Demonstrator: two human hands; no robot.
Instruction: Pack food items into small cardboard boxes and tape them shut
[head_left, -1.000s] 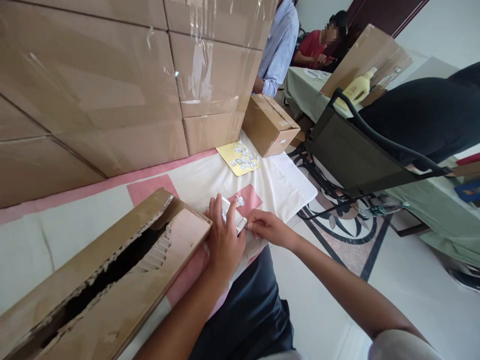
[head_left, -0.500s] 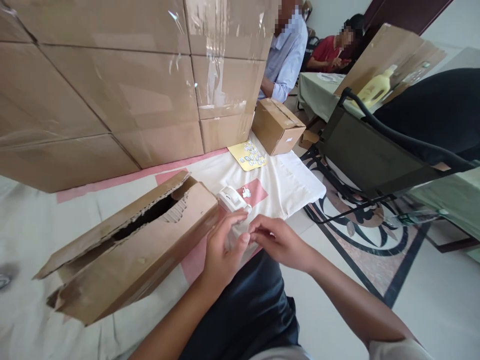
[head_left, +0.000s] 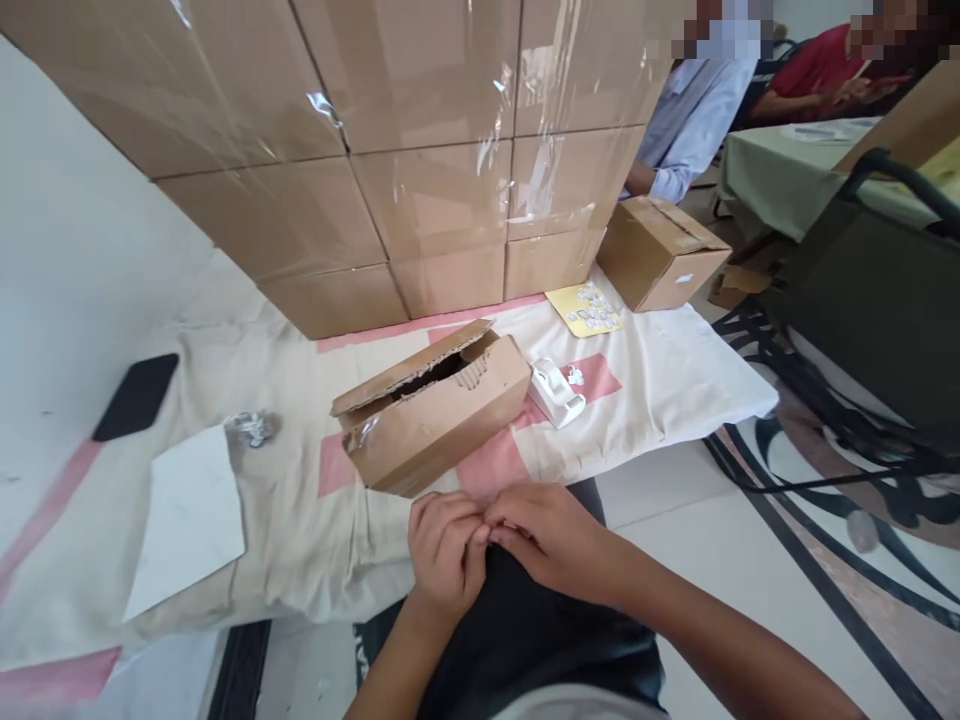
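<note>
Left hand (head_left: pixel 448 555) and right hand (head_left: pixel 555 535) meeting at fingertips, lower centre; cannot tell if pinching anything; torn box (head_left: pixel 442 432) lying just above, mid-frame; probably feeling light, stiff-walled, weak along ripped edge; long sides offering best hold.

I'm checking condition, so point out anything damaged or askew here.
The cardboard box beside the white tape dispenser looks damaged: its top edges are ragged around a dark gap, with corrugation exposed.
</note>
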